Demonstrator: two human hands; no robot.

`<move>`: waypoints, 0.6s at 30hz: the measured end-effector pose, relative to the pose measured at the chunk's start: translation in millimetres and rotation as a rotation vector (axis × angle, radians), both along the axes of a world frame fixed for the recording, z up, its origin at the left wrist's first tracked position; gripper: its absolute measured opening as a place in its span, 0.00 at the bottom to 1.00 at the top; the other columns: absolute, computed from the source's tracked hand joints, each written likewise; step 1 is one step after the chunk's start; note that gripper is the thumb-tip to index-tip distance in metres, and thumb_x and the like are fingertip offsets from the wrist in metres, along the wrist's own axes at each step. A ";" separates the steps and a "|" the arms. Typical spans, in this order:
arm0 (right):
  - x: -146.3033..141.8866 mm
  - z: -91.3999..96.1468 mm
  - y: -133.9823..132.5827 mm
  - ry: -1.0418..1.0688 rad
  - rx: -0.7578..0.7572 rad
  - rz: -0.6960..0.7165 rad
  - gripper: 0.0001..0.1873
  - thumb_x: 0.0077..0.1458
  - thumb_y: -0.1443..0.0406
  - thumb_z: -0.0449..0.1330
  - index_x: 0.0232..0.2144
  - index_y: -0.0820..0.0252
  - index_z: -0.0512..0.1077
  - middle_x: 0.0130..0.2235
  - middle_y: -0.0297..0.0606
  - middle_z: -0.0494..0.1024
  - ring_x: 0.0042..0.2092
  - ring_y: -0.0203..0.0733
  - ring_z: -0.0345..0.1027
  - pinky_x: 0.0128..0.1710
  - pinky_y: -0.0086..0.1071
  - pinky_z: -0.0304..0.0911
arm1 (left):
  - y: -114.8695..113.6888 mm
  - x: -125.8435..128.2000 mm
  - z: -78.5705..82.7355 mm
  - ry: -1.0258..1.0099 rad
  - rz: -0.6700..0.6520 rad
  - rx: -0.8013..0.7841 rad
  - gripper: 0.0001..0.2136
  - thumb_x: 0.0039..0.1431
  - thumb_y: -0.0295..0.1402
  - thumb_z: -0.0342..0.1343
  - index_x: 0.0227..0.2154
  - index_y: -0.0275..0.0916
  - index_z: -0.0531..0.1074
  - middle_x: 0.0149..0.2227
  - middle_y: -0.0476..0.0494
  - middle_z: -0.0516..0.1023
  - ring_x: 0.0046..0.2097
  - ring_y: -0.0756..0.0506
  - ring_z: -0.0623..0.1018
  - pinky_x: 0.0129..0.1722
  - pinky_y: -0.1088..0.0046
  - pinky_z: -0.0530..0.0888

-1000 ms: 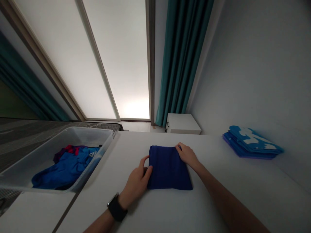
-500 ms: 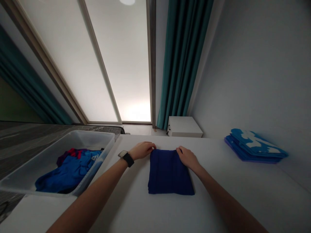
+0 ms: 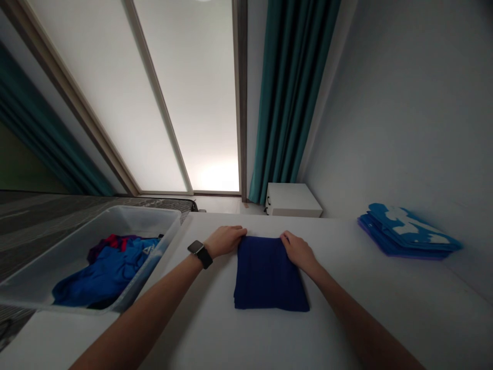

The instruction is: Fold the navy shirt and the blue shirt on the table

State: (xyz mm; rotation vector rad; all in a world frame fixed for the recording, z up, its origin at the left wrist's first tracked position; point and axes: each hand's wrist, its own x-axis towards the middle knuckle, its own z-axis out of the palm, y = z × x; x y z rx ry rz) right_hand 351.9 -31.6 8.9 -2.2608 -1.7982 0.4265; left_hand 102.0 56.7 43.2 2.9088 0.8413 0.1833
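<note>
Got a folded navy cloth [image 3: 270, 275] sitting near the far edge of the white tabletop [image 3: 385, 313], hands well apart on its two far corners. Left hand [image 3: 225, 241], with the watch, and right hand [image 3: 298, 251] are both touching it, can't tell if they're gripping. Clear plastic bin [image 3: 167, 221] of blue clothes [image 3: 103, 272] on the left, folded blue stack [image 3: 408, 235] on the right.

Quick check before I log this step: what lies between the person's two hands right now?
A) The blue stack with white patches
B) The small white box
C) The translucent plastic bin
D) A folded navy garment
D: the folded navy garment lies on the white surface between the left hand and the right hand, each at its far edge.
</note>
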 end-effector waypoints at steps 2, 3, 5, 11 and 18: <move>0.4 -2.0 -0.5 0.018 0.023 0.007 0.17 0.68 0.59 0.42 0.42 0.54 0.69 0.42 0.41 0.79 0.43 0.45 0.73 0.36 0.31 0.54 | -1.0 -2.4 -4.1 -0.060 0.030 -0.046 0.09 0.61 0.26 0.45 0.37 0.42 0.69 0.36 0.45 0.76 0.36 0.44 0.76 0.35 0.72 0.66; 0.5 -2.9 -0.7 0.030 0.032 0.007 0.16 0.68 0.60 0.42 0.43 0.55 0.69 0.43 0.41 0.79 0.43 0.45 0.73 0.37 0.31 0.54 | -1.1 -3.1 -6.2 -0.087 0.046 -0.070 0.09 0.60 0.25 0.45 0.36 0.42 0.70 0.34 0.46 0.76 0.36 0.44 0.76 0.35 0.72 0.66; 0.9 -4.1 -0.8 0.052 0.047 0.005 0.16 0.67 0.60 0.43 0.46 0.55 0.68 0.44 0.41 0.79 0.44 0.45 0.72 0.39 0.31 0.55 | -0.7 -3.3 -10.1 -0.132 0.071 -0.124 0.09 0.59 0.25 0.45 0.36 0.42 0.70 0.33 0.46 0.77 0.35 0.44 0.76 0.35 0.73 0.66; 9.0 2.0 -0.8 0.124 0.055 0.029 0.18 0.67 0.63 0.41 0.47 0.58 0.69 0.46 0.42 0.78 0.47 0.44 0.71 0.43 0.30 0.57 | 1.7 -3.3 -13.2 -0.240 0.075 -0.279 0.08 0.58 0.27 0.46 0.33 0.40 0.71 0.32 0.46 0.78 0.34 0.47 0.76 0.36 0.74 0.67; 17.1 13.0 -4.7 0.260 -0.046 0.007 0.20 0.66 0.62 0.38 0.42 0.57 0.70 0.35 0.37 0.79 0.29 0.37 0.70 0.32 0.29 0.58 | 3.1 -2.4 -12.6 -0.348 0.388 -0.567 0.20 0.65 0.43 0.36 0.40 0.37 0.70 0.21 0.47 0.76 0.24 0.46 0.75 0.29 0.72 0.69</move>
